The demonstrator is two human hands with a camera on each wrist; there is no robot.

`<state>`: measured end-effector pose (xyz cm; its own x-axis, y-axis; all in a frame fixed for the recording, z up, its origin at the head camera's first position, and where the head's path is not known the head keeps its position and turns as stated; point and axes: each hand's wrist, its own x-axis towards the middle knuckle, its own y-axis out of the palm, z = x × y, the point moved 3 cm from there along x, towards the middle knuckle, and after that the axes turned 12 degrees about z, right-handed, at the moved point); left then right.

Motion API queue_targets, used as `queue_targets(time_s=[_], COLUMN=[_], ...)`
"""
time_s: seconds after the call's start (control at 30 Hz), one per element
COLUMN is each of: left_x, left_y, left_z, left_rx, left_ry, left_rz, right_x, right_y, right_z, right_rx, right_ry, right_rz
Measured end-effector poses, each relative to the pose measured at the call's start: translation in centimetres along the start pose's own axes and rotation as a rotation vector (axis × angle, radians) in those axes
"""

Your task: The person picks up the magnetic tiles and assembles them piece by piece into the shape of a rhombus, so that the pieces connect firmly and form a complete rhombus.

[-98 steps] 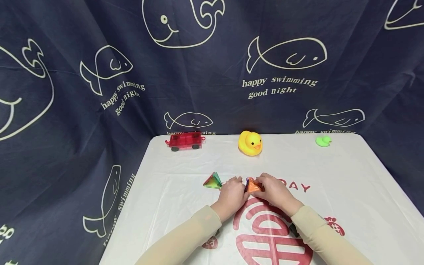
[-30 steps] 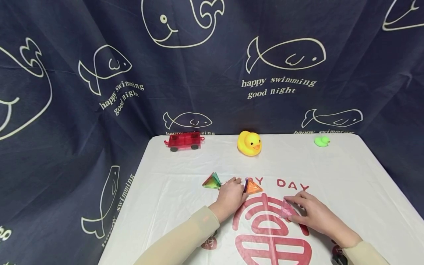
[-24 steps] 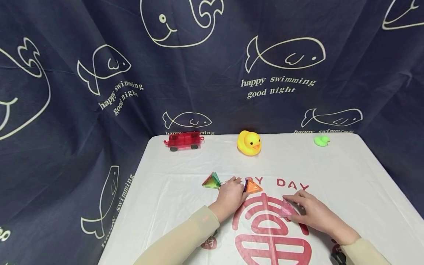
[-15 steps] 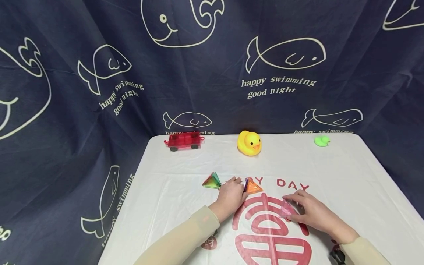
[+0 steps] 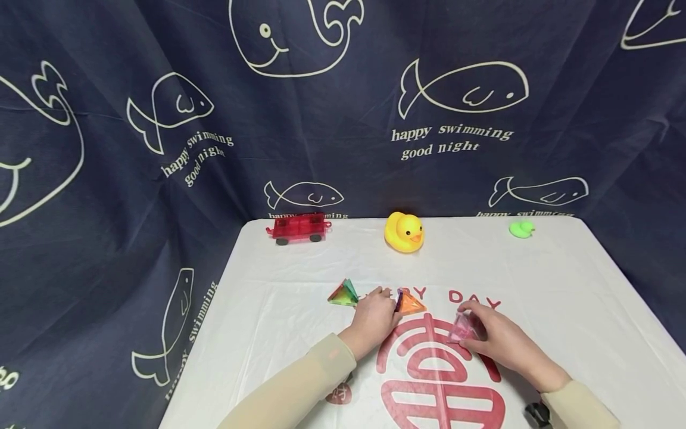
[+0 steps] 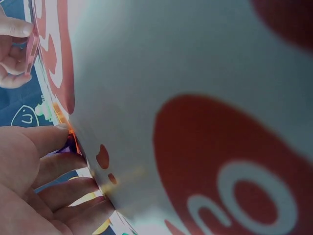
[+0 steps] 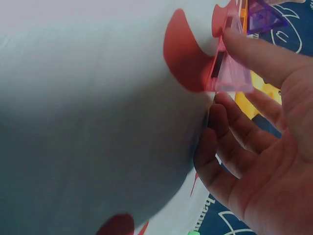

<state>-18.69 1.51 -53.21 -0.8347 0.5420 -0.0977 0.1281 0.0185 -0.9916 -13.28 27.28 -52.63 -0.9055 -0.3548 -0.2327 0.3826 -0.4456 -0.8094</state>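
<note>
On the white tablecloth, my left hand [image 5: 373,316] holds a purple triangular magnetic tile [image 6: 69,145] between thumb and forefinger. That tile stands against an orange triangular magnetic tile [image 5: 411,303]. To the right, my right hand [image 5: 498,335] pinches a pink clear magnetic tile [image 5: 462,328] by its edges. In the right wrist view the pink tile [image 7: 234,71] sits between thumb and fingertips, tilted up, close to the cloth. Left of my left hand stands a small pyramid of green, red and yellow-green tiles [image 5: 343,293]. My left fingers hide part of the purple tile.
Along the back edge stand a red toy wagon [image 5: 300,229], a yellow rubber duck [image 5: 404,232] and a small green duck [image 5: 521,229]. A dark blue curtain [image 5: 343,137] with fish drawings hangs behind the table [image 5: 278,333]. A black object [image 5: 538,413] shows by the right cuff.
My right hand has left the orange tile and taken hold of the pink tile farther right. Over the last half second it tilts the pink tile up and shifts slightly away. My left hand stays put.
</note>
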Motion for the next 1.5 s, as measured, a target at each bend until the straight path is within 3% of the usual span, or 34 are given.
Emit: queue_targets(time_s=[0.47,0.67,1.5], left_x=[0.1,0.2,0.2], left_y=[0.0,0.1,0.2], left_z=[0.0,0.0,-0.1], left_rx=[-0.010,0.011,0.006], left_ry=[-0.009,-0.003,-0.005], left_rz=[0.020,0.005,0.005], right_x=[1.0,1.5,4.2], right_y=[-0.2,-0.3,-0.2], right_z=[0.3,0.3,2.6], right_rx=[-0.006,-0.009,-0.034], right_ry=[0.002,0.046,0.000], right_rz=[-0.179,-0.187,-0.247])
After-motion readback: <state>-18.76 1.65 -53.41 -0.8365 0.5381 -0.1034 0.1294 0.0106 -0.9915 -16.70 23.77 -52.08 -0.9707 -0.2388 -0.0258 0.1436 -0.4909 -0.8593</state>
